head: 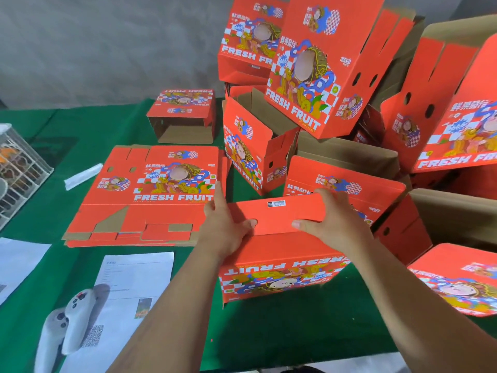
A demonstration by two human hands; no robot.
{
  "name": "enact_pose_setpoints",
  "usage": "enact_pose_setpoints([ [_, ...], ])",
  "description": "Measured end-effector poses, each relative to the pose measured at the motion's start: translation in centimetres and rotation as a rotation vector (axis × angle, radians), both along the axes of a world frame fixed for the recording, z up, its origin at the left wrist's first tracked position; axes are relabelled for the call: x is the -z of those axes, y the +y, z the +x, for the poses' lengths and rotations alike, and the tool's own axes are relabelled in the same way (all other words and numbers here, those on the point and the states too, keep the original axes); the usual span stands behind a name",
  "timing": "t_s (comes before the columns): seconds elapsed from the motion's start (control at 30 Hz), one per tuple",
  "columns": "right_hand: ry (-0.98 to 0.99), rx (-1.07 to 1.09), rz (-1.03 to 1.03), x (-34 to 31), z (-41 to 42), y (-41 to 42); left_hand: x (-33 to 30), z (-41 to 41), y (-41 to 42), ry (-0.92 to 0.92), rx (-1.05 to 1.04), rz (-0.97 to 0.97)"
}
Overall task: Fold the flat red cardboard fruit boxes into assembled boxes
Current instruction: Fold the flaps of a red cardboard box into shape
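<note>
A red fruit box [279, 267] stands upside down on the green table, its printed side facing me with the lettering inverted. Its red bottom flaps [277, 214] are folded over on top. My left hand [226, 224] grips the left end of those flaps, thumb pressing on the panel. My right hand [330, 219] clamps the right end, fingers over the far edge. A stack of flat red boxes [145, 195] lies to the left of my hands.
Several assembled red boxes [309, 76] are piled at the back and right. One box [183, 114] lies on its side behind the flat stack. Printed sheets [134, 286], a white controller [70, 319] and a wire rack [18, 168] sit on the left of the green table [269, 332].
</note>
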State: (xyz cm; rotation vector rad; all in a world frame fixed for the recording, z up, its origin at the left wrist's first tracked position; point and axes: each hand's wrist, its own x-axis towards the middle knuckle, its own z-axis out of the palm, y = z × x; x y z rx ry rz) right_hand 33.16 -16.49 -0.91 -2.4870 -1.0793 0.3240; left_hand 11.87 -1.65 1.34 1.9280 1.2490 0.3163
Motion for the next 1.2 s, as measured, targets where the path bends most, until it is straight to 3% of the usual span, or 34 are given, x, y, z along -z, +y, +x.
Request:
enact_pose_setpoints([
  [0.07,0.211,0.031,0.08,-0.9,0.5,0.3,0.3,-0.8,-0.1,-0.275,-0.139,-0.209],
  [0.13,0.347,0.078,0.245,-1.7,0.5,0.6,-0.2,-1.5,0.5,-0.521,-0.271,-0.691],
  [0.2,0.335,0.086,0.357,-2.4,-0.3,0.5,-1.5,-2.6,0.0,-0.47,-0.232,-0.979],
  [0.3,0.294,0.107,0.478,-3.4,-1.5,-0.2,-1.6,-4.0,-0.2,-0.474,-0.254,-0.946],
  [0.4,0.345,0.257,0.7,-4.7,-2.0,-0.9,-2.9,-6.0,-0.9,-0.682,-0.13,-0.699],
  [0.5,0.468,0.388,0.822,-5.5,-2.7,-1.9,-4.0,-6.1,0.0,-0.852,-0.157,-0.63],
  [0.6,0.828,0.332,0.698,-5.0,-3.5,-3.0,-4.1,-7.0,-1.6,-0.931,-0.084,-0.547],
  [0.7,0.949,0.21,0.502,-4.6,-3.4,-4.3,-4.1,-8.1,-2.5,-1.069,-0.189,-0.505],
  [0.77,0.901,0.153,0.497,-4.8,-3.8,-4.8,-4.5,-8.7,-1.4,-1.09,-0.292,-0.552],
  [0.8,0.873,0.1,0.514,-5.0,-4.2,-4.9,-4.6,-8.7,-0.8,-0.993,-0.346,-0.642],
  [0.87,0.82,-0.062,0.581,-5.1,-5.1,-5.2,-4.8,-9.0,-0.5,-0.801,-0.246,-0.767],
  [0.97,0.766,-0.194,0.652,-5.7,-5.0,-5.5,-3.6,-8.9,-1.2,-0.732,-0.189,-0.7],
  [1.03,0.746,-0.227,0.678,-6.6,-4.1,-5.8,-2.7,-9.1,-2.1,-0.826,-0.143,-0.691],
  [1.2,0.593,-0.254,0.558,-7.1,-2.3,-5.9,-1.3,-6.6,-3.1,-0.842,-0.176,-0.411],
])
